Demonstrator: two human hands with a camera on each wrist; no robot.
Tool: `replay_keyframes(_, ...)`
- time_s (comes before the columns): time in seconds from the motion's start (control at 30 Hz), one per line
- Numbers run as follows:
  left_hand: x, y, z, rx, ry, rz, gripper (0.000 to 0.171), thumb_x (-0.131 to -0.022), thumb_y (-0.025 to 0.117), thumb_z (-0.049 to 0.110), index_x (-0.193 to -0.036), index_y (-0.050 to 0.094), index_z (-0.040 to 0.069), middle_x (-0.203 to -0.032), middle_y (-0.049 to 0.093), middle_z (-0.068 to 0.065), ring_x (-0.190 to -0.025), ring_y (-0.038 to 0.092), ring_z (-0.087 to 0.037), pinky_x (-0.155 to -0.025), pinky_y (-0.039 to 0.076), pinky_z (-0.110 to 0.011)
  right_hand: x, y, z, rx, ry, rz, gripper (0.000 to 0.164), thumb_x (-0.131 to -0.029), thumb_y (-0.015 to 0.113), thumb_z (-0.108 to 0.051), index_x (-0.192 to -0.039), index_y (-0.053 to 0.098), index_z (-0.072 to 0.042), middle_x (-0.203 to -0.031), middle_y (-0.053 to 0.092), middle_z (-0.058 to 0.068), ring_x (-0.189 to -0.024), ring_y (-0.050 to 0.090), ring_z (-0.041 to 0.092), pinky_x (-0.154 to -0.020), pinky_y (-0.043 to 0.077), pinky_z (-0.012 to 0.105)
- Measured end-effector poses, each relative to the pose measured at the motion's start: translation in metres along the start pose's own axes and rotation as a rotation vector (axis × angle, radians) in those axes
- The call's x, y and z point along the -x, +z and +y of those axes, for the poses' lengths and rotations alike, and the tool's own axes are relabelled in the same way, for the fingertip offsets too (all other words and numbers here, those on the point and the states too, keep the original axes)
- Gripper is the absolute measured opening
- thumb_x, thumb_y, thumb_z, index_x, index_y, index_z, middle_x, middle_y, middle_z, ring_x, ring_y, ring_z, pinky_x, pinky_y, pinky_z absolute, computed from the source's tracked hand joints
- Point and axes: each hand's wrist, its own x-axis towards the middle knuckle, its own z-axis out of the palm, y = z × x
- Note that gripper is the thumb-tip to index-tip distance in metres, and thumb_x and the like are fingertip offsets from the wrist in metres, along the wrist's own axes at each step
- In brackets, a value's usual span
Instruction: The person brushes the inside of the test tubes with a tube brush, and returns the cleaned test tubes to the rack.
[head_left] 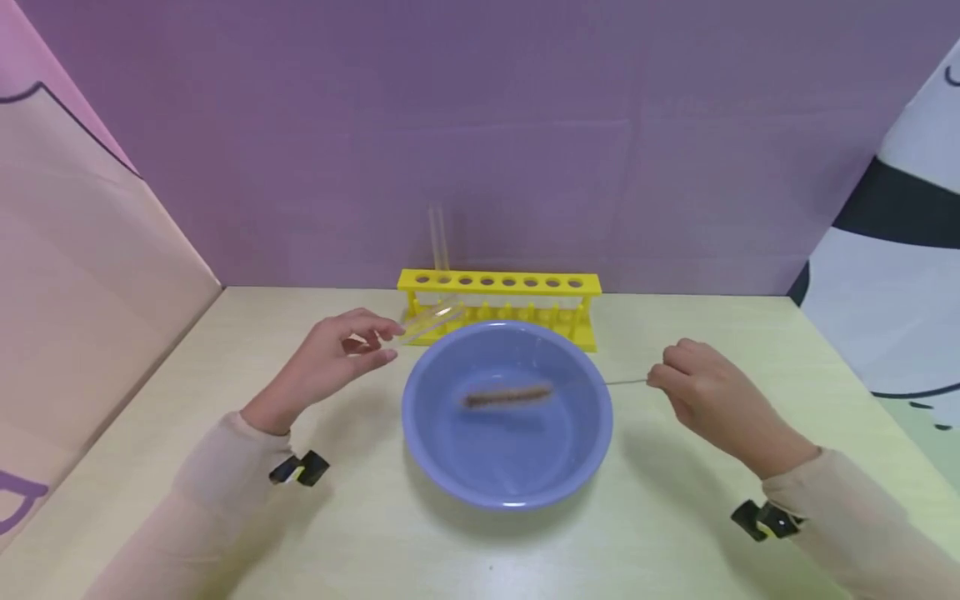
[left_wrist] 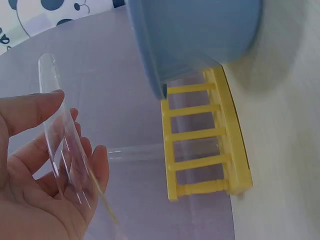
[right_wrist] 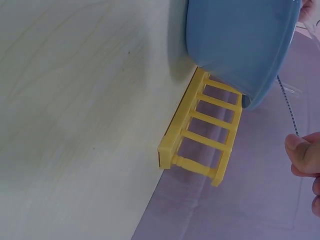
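Note:
My left hand [head_left: 330,360] holds a clear glass test tube [left_wrist: 48,75] between thumb and fingers, slanting toward the basin's far left rim. My right hand [head_left: 712,400], at the right of the basin, pinches the thin twisted wire handle [right_wrist: 287,106] of a test tube brush. The brush's brownish bristle head [head_left: 506,397], slightly blurred, lies across the inside of the blue basin [head_left: 517,471] in the head view, pointing left. Brush and tube are apart.
Behind the basin stands a yellow test tube rack [head_left: 528,283], partly hidden by it. Another clear test tube [head_left: 438,237] stands upright near the rack's left end. A purple backdrop [head_left: 480,150] rises at the table's [head_left: 360,533] far edge.

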Motion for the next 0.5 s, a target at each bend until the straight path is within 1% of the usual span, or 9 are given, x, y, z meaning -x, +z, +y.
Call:
replay_keyframes(0.03, -0.001, 0.001, 0.001, 0.012, -0.008, 0.001, 0.026, -0.087, 0.067, 0.010, -0.113, 0.066, 0.007, -0.106, 0.062, -0.010, -0.092, 0.056, -0.022, -0.082, 0.050, -0.038, -0.001, 0.002, 0.000, 0.000, -0.004, -0.015, 0.039, -0.096, 0.028, -0.009, -0.072, 0.059, -0.006, -0.066, 0.042, 0.000, -0.061, 0.038, 0.017, -0.055, 0.035, 0.028)
replay_keyframes(0.1, -0.004, 0.002, 0.003, 0.036, -0.020, 0.001, 0.027, -0.087, 0.067, 0.010, -0.114, 0.066, 0.006, -0.107, 0.062, -0.010, -0.093, 0.056, -0.021, -0.083, 0.049, -0.040, -0.004, 0.005, 0.000, -0.003, -0.008, -0.047, 0.028, -0.090, 0.037, -0.002, -0.072, 0.059, -0.005, -0.067, 0.042, 0.000, -0.062, 0.038, 0.017, -0.055, 0.035, 0.029)
replay_keyframes(0.17, -0.008, 0.004, 0.005, 0.054, -0.024, 0.005, 0.027, -0.088, 0.066, 0.010, -0.115, 0.065, 0.006, -0.109, 0.062, -0.011, -0.094, 0.056, -0.022, -0.084, 0.049, -0.040, -0.006, 0.007, -0.001, -0.017, -0.006, -0.078, 0.016, -0.081, 0.049, 0.005, -0.073, 0.060, -0.004, -0.068, 0.044, 0.001, -0.063, 0.040, 0.017, -0.056, 0.037, 0.029)
replay_keyframes(0.2, -0.010, 0.004, 0.006, 0.062, -0.024, 0.008, 0.027, -0.088, 0.066, 0.010, -0.115, 0.065, 0.006, -0.110, 0.062, -0.011, -0.095, 0.056, -0.022, -0.085, 0.048, -0.040, -0.007, 0.009, -0.001, -0.019, -0.004, -0.090, 0.013, -0.076, 0.056, 0.007, -0.074, 0.062, -0.004, -0.068, 0.045, 0.001, -0.064, 0.041, 0.018, -0.056, 0.038, 0.030)
replay_keyframes(0.27, -0.014, 0.006, 0.009, 0.073, -0.018, 0.019, 0.028, -0.088, 0.066, 0.010, -0.115, 0.065, 0.005, -0.112, 0.062, -0.010, -0.097, 0.057, -0.023, -0.085, 0.048, -0.040, -0.008, 0.011, -0.001, -0.020, -0.002, -0.106, 0.017, -0.066, 0.066, 0.012, -0.074, 0.064, -0.003, -0.069, 0.048, 0.002, -0.065, 0.043, 0.018, -0.057, 0.041, 0.030)
replay_keyframes(0.33, -0.019, 0.008, 0.012, 0.086, -0.005, 0.037, 0.027, -0.087, 0.066, 0.010, -0.114, 0.065, 0.005, -0.114, 0.063, -0.010, -0.099, 0.058, -0.024, -0.085, 0.048, -0.040, -0.008, 0.014, -0.001, -0.022, 0.004, -0.108, 0.021, -0.060, 0.072, 0.012, -0.074, 0.066, -0.002, -0.069, 0.050, 0.002, -0.065, 0.045, 0.018, -0.057, 0.042, 0.030)
replay_keyframes(0.5, -0.038, 0.014, 0.022, 0.133, 0.016, 0.086, 0.028, -0.087, 0.068, 0.012, -0.114, 0.065, 0.005, -0.111, 0.064, -0.007, -0.098, 0.059, -0.022, -0.087, 0.048, -0.037, -0.008, 0.017, 0.002, -0.025, 0.039, -0.104, 0.022, -0.059, 0.076, 0.012, -0.073, 0.067, -0.002, -0.068, 0.052, 0.002, -0.065, 0.045, 0.017, -0.057, 0.042, 0.030)
